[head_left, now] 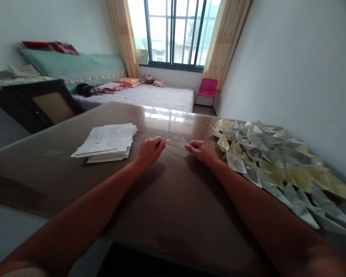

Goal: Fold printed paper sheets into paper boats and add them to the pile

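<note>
Both my arms reach out over a glossy brown table. Between my hands lies a folded, triangle-shaped piece of printed paper, flat on the tabletop. My left hand pinches its left corner with fingers closed. My right hand pinches its right corner the same way. A stack of flat printed sheets lies just left of my left hand. A large heap of folded paper boats, white and pale yellow, spreads along the table's right side, close to my right forearm.
A white wall runs along the table's right edge. Behind the table stand a bed with bedding, a dark cabinet, a pink chair and a curtained window.
</note>
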### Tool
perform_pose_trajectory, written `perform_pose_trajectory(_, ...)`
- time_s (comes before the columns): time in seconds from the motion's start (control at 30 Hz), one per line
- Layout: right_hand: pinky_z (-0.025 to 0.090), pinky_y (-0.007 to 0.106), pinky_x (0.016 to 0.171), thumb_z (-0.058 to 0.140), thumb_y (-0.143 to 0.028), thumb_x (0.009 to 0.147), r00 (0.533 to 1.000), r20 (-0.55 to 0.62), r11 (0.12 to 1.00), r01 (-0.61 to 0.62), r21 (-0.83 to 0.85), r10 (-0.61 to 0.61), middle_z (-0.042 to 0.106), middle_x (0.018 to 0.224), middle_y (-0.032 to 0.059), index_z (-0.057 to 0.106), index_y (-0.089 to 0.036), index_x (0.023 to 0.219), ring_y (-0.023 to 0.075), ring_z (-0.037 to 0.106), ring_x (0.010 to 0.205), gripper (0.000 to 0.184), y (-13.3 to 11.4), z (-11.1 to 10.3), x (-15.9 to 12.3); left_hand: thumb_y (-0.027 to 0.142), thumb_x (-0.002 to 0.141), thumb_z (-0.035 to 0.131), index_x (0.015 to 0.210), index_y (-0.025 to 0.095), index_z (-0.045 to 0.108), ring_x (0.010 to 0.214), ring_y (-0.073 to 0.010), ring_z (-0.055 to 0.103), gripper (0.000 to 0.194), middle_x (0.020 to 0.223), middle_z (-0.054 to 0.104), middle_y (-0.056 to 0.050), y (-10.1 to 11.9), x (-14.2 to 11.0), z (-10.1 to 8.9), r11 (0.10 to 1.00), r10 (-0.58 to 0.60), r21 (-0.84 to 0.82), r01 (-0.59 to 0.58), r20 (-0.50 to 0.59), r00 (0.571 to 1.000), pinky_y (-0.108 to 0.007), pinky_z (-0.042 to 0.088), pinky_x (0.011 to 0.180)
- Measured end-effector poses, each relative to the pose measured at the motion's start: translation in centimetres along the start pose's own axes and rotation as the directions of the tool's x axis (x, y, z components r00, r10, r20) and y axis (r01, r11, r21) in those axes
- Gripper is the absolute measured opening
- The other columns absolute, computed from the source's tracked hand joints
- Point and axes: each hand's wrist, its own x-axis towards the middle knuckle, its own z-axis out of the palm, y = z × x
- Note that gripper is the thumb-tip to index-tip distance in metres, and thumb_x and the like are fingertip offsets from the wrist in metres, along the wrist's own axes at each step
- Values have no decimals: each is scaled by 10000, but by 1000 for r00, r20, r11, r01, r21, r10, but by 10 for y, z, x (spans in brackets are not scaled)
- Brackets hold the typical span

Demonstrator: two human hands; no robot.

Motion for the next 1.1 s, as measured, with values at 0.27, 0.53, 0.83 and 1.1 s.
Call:
perform_pose_trajectory(0.27,188,194,385,622,-621,699,962,169,919,-256,300,213,531,571,-10,603,-149,690,61,341,443,473,-17,14,-6,477,866,509,1052,134,631,754,-148,643,409,1009,683,-97,-9,2,16,826,-34,-528,197,303,952,-207,480,520)
perform_pose_trajectory(0.53,150,173,361,663,-605,692,887,376,887,-380,262,269,530,537,-20,606,-135,648,40,355,420,476,-27,11,-9,396,820,637,1349,258,437,902,-178,647,583,1175,604,-90,-8,1,14,548,-18,-792,268,309,951,-203,527,576)
perform_pose_trajectory(0.83,262,199,443,523,-603,820,868,490,984,-152,97,86,539,542,-20,589,-137,638,59,398,457,504,-27,10,-11,384,865,583,1177,244,485,1038,-204,624,355,1377,476,-98,1,-4,11,452,64,-836,313,380,923,-344,558,800)
perform_pose_trajectory(1.1,403,217,555,619,-498,800,971,81,965,232,-123,-223,646,889,31,613,-164,1062,85,508,585,424,-42,16,-11,416,839,607,1099,207,466,1031,-205,610,362,1269,537,-98,3,-7,16,555,96,-788,266,379,921,-333,558,783)
